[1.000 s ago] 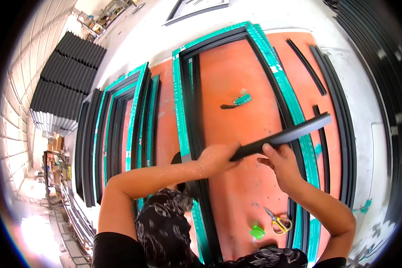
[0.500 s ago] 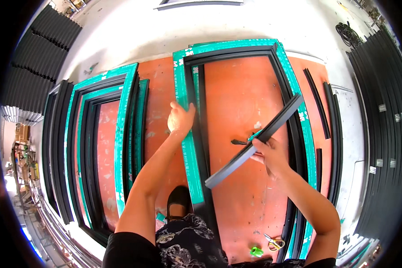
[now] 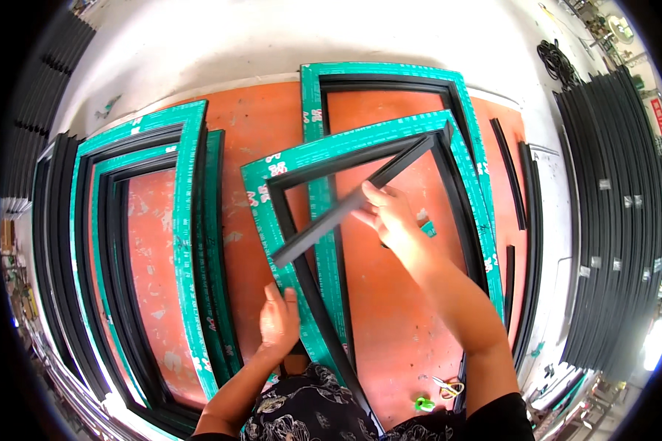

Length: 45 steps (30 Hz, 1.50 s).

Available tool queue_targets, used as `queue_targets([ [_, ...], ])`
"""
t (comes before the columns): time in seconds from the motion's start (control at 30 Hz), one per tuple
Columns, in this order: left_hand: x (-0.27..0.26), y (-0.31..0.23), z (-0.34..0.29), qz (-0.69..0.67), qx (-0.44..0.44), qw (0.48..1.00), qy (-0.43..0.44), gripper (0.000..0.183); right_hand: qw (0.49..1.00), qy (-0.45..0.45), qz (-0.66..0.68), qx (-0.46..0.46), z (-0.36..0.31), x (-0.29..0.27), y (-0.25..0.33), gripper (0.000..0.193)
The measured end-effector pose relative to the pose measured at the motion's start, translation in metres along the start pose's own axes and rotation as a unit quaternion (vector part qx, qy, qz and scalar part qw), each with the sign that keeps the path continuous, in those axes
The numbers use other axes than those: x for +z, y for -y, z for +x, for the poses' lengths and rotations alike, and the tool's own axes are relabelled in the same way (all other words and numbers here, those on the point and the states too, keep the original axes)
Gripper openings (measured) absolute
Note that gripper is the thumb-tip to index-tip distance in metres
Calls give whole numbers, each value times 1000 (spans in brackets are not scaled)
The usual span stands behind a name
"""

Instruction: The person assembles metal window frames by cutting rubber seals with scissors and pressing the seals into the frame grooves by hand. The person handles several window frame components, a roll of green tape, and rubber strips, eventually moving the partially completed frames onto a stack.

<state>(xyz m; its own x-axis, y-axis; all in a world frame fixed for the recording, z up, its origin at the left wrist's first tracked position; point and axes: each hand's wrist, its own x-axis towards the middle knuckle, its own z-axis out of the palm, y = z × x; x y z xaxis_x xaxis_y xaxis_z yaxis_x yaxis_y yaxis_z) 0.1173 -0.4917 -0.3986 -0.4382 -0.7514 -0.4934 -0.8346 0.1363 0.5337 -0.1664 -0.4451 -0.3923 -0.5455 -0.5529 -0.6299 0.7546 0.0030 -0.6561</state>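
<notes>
The right hand (image 3: 386,213) grasps the black strip (image 3: 337,214), seemingly light and stiff, suitably mid-length; the left hand (image 3: 279,321), unclosed, is by the green frame's (image 3: 265,217) left edge.

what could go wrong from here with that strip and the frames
The right hand holds the black strip alone, so either end might swing and scratch the tilted frame it crosses.
That frame lies askew over another frame, so it could slide; the left hand is open at its edge, not gripping it.
The scissors lie close to the person's legs and might get kicked.
</notes>
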Motion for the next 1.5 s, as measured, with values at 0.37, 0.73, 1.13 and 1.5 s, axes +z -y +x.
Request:
queue_targets([
  [0.37, -64, -108, 126, 95, 336, 900, -262, 36, 998, -24, 42, -45, 59, -18, 12, 24],
  [0.73, -32, -109, 143, 214, 356, 890, -188, 74, 993, -66, 47, -82, 66, 1, 9, 30],
  [1.13, -12, -126, 172, 343, 385, 842, -158, 101, 992, -20, 44, -121, 92, -4, -2, 36],
  [1.5, -3, -143, 208, 341, 423, 813, -210, 86, 994, -77, 14, -82, 89, 8, 5, 37],
])
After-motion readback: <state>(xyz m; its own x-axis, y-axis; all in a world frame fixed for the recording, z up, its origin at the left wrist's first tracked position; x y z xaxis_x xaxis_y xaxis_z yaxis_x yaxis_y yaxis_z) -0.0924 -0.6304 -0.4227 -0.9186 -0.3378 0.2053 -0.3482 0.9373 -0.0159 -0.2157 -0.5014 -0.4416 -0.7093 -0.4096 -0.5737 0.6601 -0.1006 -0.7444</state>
